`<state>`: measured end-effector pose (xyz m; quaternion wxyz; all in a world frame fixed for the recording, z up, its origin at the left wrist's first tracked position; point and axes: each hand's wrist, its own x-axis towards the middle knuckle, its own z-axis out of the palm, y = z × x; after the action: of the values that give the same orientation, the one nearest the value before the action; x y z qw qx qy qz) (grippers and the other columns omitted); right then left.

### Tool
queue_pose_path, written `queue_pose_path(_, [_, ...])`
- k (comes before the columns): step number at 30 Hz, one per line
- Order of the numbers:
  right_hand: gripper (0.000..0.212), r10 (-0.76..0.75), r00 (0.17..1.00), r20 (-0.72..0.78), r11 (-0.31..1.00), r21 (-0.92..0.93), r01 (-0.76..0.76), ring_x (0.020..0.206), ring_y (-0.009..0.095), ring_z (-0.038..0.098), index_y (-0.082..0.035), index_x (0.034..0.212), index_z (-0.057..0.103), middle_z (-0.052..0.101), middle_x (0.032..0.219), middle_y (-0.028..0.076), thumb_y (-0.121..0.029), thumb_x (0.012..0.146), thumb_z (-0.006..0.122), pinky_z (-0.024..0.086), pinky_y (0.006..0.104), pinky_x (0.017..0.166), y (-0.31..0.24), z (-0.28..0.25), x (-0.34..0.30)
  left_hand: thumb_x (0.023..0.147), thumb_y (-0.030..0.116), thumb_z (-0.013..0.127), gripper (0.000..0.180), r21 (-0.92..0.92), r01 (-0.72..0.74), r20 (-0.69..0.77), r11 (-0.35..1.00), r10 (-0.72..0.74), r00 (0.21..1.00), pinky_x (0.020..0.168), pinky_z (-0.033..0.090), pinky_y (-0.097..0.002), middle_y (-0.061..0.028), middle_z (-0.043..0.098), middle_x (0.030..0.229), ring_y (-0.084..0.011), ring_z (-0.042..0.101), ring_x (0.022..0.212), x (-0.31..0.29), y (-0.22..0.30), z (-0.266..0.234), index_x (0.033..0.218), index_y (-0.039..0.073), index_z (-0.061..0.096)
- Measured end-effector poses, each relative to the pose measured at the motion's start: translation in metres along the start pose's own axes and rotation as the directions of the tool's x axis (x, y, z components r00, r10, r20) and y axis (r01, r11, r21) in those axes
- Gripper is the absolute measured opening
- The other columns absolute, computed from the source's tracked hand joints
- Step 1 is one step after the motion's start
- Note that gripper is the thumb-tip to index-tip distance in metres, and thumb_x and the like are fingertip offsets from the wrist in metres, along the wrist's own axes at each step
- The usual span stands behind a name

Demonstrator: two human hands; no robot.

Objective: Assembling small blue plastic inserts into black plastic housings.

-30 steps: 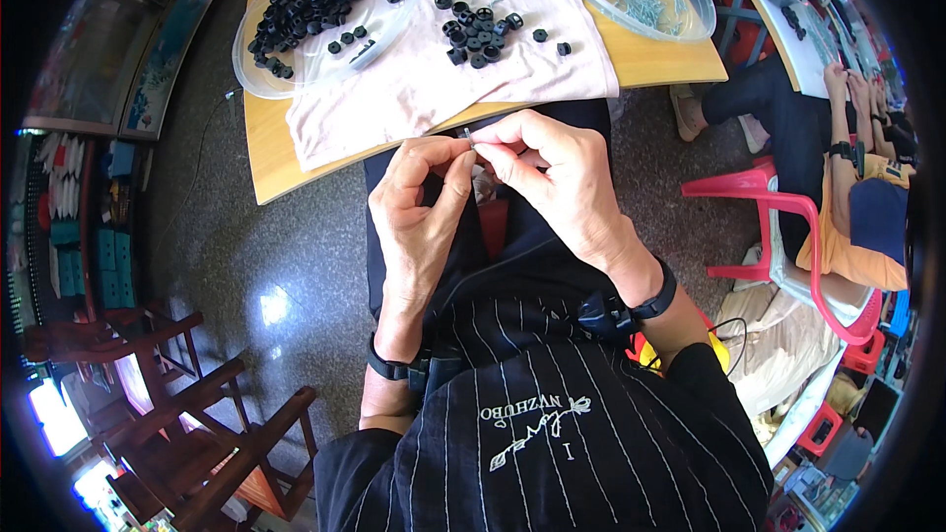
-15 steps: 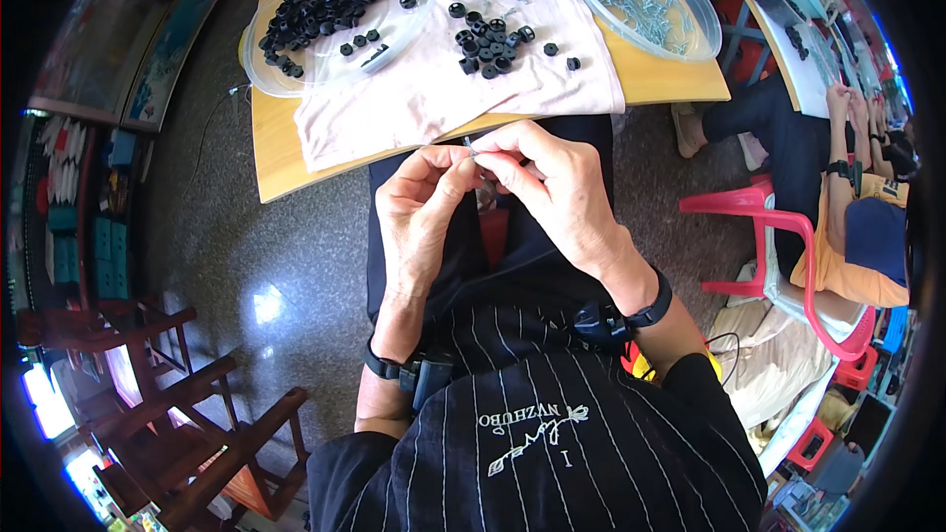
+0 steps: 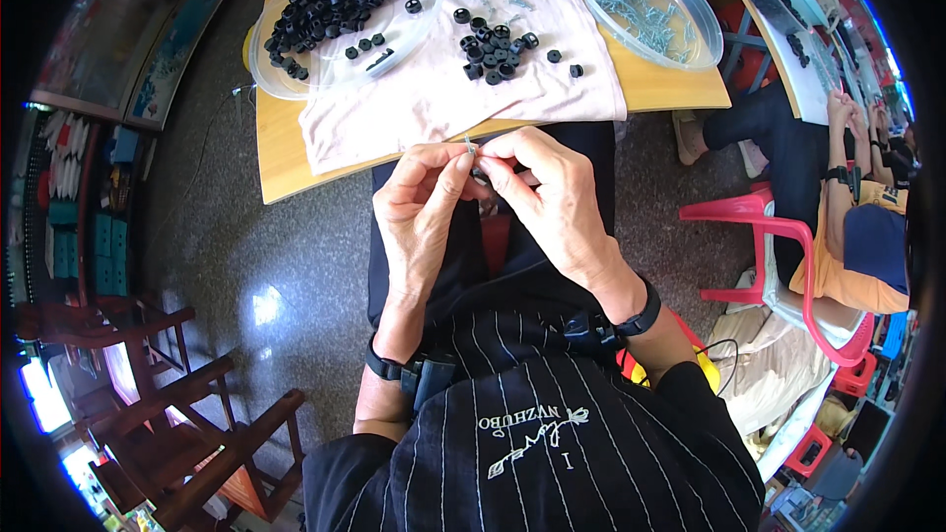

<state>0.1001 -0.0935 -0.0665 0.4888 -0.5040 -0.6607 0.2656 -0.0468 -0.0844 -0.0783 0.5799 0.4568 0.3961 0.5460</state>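
Note:
My left hand (image 3: pixel 416 207) and my right hand (image 3: pixel 552 199) meet just off the table's front edge, above my lap. Thumb and forefinger of each are pinched on a thin silvery metal piece (image 3: pixel 470 146), which points upward between the fingertips. A bit of a small black part (image 3: pixel 480 175) shows beneath the right fingertips; fingers cover most of it. Beyond my hands, a pile of black plastic caps (image 3: pixel 493 51) lies on a pale pink cloth (image 3: pixel 394 123).
At the far left of the table (image 3: pixel 281 153) stands a clear round tub (image 3: pixel 434 10) of black caps. Another clear tub (image 3: pixel 711 39) at the far right holds thin silvery metal pieces. A red plastic chair (image 3: pixel 734 209) and a seated person (image 3: pixel 867 236) are to the right; wooden chairs (image 3: pixel 212 374) are at left.
My hands stay together with only a slight shift of the fingers. The metal piece now stands out more upright between the fingertips, and the whole view has shifted a little.

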Motion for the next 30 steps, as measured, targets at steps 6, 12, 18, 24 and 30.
queue_pose_path(6, [0.014,0.386,0.885,0.259,0.797,0.389,-0.461,0.066,0.009,0.058,0.001,0.092,0.058,0.062,0.08,0.006,-0.013,0.092,0.061,0.05,0.0241,0.055,-0.013,-0.007,-0.001,0.09,0.004,0.064,0.013,-0.047,0.034,0.029,0.998,-0.032,0.999,0.07,0.049,-0.0227,-0.0052,0.065,0.084,-0.0102,0.059,0.07,0.001,-0.001,-0.002,0.1,-0.004,0.064])
queue_pose_path(12, [0.017,0.323,0.895,0.307,0.7,0.559,-0.445,0.067,0.004,0.055,0.0,0.094,0.059,0.061,0.082,0.002,-0.017,0.094,0.059,0.048,0.0197,0.053,-0.018,-0.013,0.006,0.09,0.005,0.063,0.013,-0.026,0.021,-0.007,0.999,-0.021,1.0,0.068,0.048,-0.0209,-0.004,0.064,0.082,-0.0083,0.06,0.07,0.003,0.001,-0.004,0.1,-0.003,0.062])
queue_pose_path(18, [0.01,0.365,0.918,0.153,0.861,0.319,-0.396,0.066,0.005,0.057,0.0,0.091,0.063,0.065,0.077,0.002,-0.009,0.088,0.066,0.048,0.0213,0.054,-0.013,-0.034,0.019,0.087,0.003,0.066,0.012,-0.048,0.042,-0.044,0.998,-0.044,0.998,0.067,0.047,-0.0219,-0.005,0.063,0.08,-0.0102,0.059,0.067,0.01,0.008,0.001,0.097,-0.003,0.062])
queue_pose_path(24, [0.008,0.144,0.989,-0.022,0.984,-0.099,-0.145,0.067,0.006,0.058,-0.001,0.088,0.063,0.064,0.076,0.001,-0.007,0.085,0.068,0.047,0.0223,0.058,0.005,-0.047,0.031,0.08,0.001,0.069,0.013,0.71,-0.345,0.158,0.614,0.339,0.927,0.06,0.045,-0.0241,-0.0037,0.062,0.079,-0.0104,0.057,0.062,0.031,0.021,0.002,0.091,0.003,0.062])
queue_pose_path(30, [0.01,0.13,0.99,-0.062,0.979,-0.153,-0.138,0.067,0.017,0.064,0.0,0.086,0.062,0.066,0.077,0.01,-0.004,0.08,0.069,0.05,0.0286,0.063,0.02,-0.052,0.035,0.084,0.006,0.066,0.004,0.84,-0.395,0.228,0.372,0.419,0.879,0.053,0.041,-0.0241,-0.0037,0.057,0.073,-0.0079,0.052,0.057,0.076,0.01,-0.007,0.084,0.003,0.064])
